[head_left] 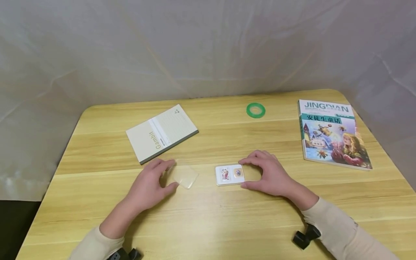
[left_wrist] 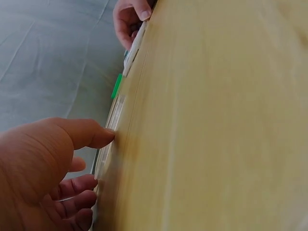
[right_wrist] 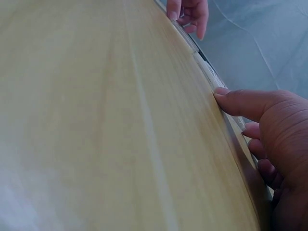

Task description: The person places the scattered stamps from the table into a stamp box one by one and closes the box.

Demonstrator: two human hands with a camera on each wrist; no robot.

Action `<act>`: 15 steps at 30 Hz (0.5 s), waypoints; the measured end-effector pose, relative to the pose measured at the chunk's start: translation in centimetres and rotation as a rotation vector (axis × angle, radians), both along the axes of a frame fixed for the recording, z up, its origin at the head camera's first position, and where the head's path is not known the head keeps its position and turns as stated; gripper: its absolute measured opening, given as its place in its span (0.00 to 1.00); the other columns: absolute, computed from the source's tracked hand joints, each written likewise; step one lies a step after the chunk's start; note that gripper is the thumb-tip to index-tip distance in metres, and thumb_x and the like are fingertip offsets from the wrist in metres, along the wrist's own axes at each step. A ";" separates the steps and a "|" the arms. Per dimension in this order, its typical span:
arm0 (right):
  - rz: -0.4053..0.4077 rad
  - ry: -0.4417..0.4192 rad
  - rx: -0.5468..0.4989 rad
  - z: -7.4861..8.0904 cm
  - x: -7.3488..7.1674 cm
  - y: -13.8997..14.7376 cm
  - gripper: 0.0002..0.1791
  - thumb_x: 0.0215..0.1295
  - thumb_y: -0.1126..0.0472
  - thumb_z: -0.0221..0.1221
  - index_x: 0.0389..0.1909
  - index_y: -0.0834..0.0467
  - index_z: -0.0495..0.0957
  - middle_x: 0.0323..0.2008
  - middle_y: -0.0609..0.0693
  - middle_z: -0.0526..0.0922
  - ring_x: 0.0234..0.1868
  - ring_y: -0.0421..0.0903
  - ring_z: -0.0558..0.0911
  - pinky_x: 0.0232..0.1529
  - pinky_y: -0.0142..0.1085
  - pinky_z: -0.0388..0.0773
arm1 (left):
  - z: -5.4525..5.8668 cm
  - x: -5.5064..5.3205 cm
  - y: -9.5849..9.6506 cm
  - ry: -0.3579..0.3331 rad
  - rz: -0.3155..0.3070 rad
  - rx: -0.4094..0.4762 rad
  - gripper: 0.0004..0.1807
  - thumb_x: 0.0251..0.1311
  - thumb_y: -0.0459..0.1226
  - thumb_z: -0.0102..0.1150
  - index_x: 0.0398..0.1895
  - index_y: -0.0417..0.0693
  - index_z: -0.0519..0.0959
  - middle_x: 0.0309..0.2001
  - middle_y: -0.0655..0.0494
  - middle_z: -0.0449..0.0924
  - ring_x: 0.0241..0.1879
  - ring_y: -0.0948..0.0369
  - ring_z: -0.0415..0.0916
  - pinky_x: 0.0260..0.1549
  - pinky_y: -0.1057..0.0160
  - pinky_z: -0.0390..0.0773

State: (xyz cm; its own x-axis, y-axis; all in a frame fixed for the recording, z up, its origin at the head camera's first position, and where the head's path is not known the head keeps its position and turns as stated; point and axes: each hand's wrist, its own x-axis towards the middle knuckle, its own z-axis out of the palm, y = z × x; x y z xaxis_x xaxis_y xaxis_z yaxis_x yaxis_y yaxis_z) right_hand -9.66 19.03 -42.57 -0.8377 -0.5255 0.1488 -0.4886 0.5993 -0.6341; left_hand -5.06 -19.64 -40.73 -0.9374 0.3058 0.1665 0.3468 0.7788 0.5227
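Observation:
My left hand (head_left: pixel 147 186) holds a clear, thin rectangular plastic cover (head_left: pixel 186 176) at its left end, thumb on the near edge and a finger on the far edge. To the right lies a small flat white case (head_left: pixel 231 174) with two little stamp-like pictures on its face. The thumb and fingers of my right hand (head_left: pixel 269 174) grip the case by its near and far edges at the right end. A gap of bare wood separates cover and case. In the right wrist view, the thumb presses against the edge of the case (right_wrist: pixel 208 72), low over the tabletop.
Behind my left hand a beige notebook (head_left: pixel 162 133) lies at an angle on the wooden table (head_left: pixel 208 224). A green tape roll (head_left: pixel 250 110) sits toward the back edge. At the right is a colourful picture-covered book (head_left: pixel 331 137). A pale cloth (head_left: pixel 208 47) hangs behind the table.

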 end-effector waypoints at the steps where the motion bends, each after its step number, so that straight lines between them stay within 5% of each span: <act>1: 0.000 0.001 0.003 0.0 0.0 0.0 0.34 0.46 0.39 0.77 0.55 0.46 0.83 0.45 0.38 0.76 0.50 0.43 0.72 0.53 0.49 0.61 | 0.0 0.0 0.1 -0.008 -0.003 -0.004 0.35 0.47 0.41 0.77 0.62 0.42 0.77 0.41 0.56 0.75 0.33 0.60 0.69 0.33 0.58 0.72; 9: 0.002 0.006 0.000 0.1 0.0 0.0 0.34 0.45 0.41 0.77 0.55 0.46 0.83 0.45 0.38 0.76 0.50 0.44 0.72 0.54 0.49 0.61 | 0.0 -0.7 0.2 -0.039 -0.087 -0.006 0.40 0.46 0.44 0.79 0.64 0.40 0.75 0.32 0.60 0.71 0.30 0.61 0.67 0.32 0.60 0.71; 15: 0.004 0.006 -0.008 0.1 0.1 0.0 0.33 0.45 0.41 0.78 0.55 0.46 0.83 0.44 0.38 0.76 0.50 0.44 0.72 0.53 0.49 0.61 | -0.3 -1.5 -0.4 -0.042 -0.138 -0.008 0.44 0.42 0.51 0.79 0.66 0.49 0.77 0.37 0.57 0.67 0.35 0.60 0.62 0.38 0.56 0.60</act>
